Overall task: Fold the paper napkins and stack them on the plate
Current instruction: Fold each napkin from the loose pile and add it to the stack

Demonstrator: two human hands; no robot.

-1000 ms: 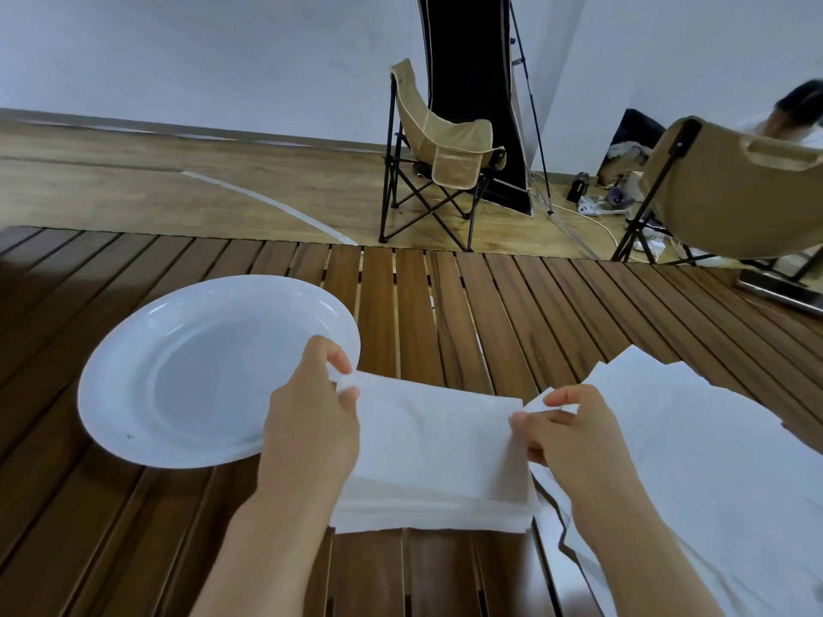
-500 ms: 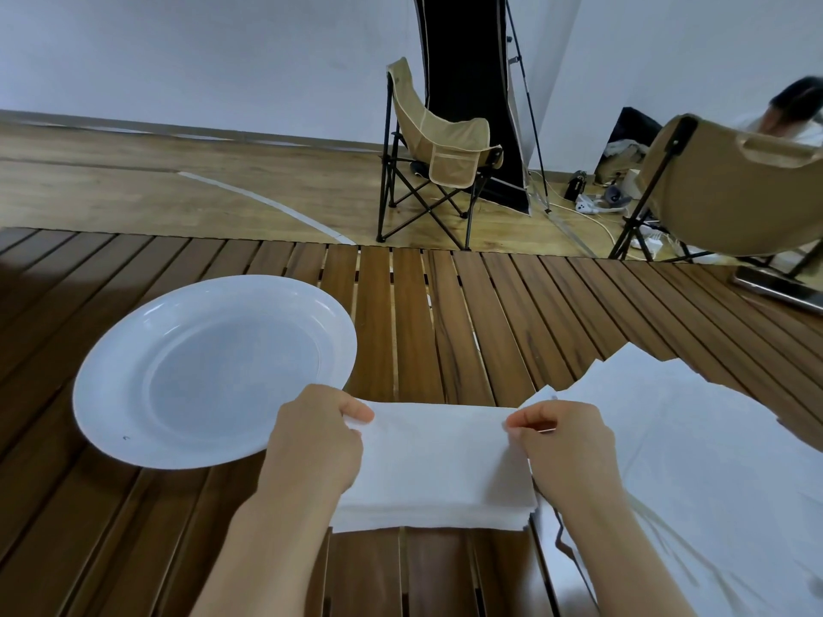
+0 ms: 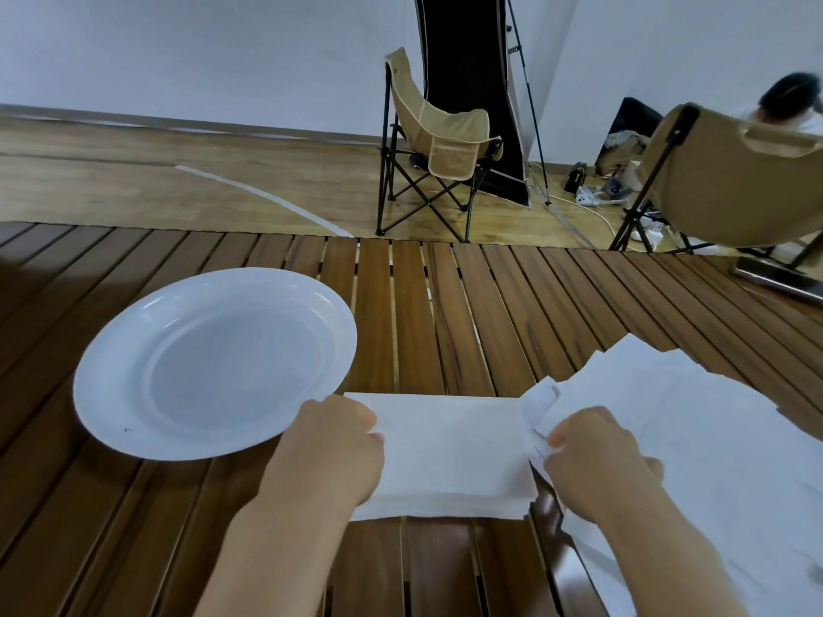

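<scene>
On the slatted wooden surface (image 3: 450,313) before me, a folded white napkin (image 3: 450,452) lies flat between my two hands, its near edge showing several layers. My left hand (image 3: 332,452) rests on the napkin's left end with the fingers curled, thumb and forefinger pinching that edge. My right hand (image 3: 599,465) sits at the napkin's right end, fingers curled, pinching a crumpled corner of paper there; whether that corner belongs to the folded napkin or to the sheets beside it I cannot tell. To the right, a loose pile of unfolded white napkins (image 3: 703,443) spreads across the surface and runs under my right wrist, touching the right end of the folded napkin. To the left, a round white plate (image 3: 120,349) stands on the surface with nothing on it; its near right rim lies just beside my left hand and the napkin's far left corner. Beyond the surface's far edge is a light wooden floor (image 3: 178,189) marked with a curved white line. A tan folding chair (image 3: 438,144) stands there in front of a tall black panel (image 3: 467,82), and a second tan chair (image 3: 730,180) stands at far right, with cables and small devices on the floor between them.
</scene>
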